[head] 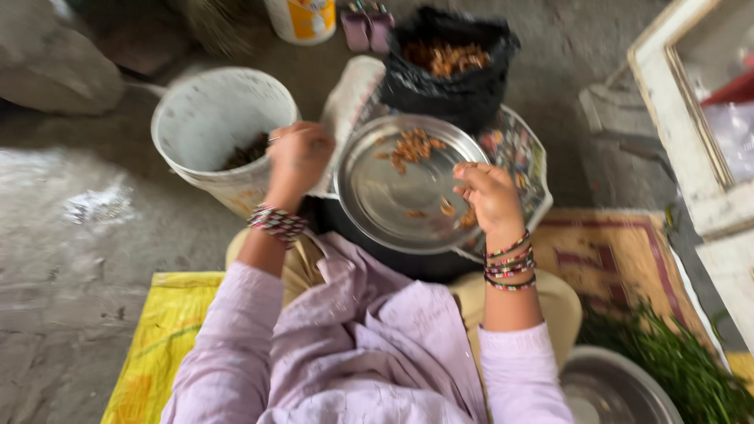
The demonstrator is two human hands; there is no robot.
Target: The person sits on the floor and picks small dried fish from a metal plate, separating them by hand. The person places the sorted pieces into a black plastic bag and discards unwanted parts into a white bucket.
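Round steel plate point(393, 196) on the lap, bearing brown nut-like pieces point(415, 146); right hand point(491, 196) rests on its right rim, fingers curled over small pieces. Left hand point(298, 155), closed loosely, contents unclear, hovers at the rim of a white bucket point(206, 118) of dark scraps. Black bag point(455, 82) of brown pieces sits beyond the plate.

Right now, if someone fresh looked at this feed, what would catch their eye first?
Probably the shiny round steel plate at the centre, with brown bits scattered on it. The right hand rests on its right rim, while the left hand is held over the white bucket to the left. Behind the plate sits a black bag full of similar brown pieces.
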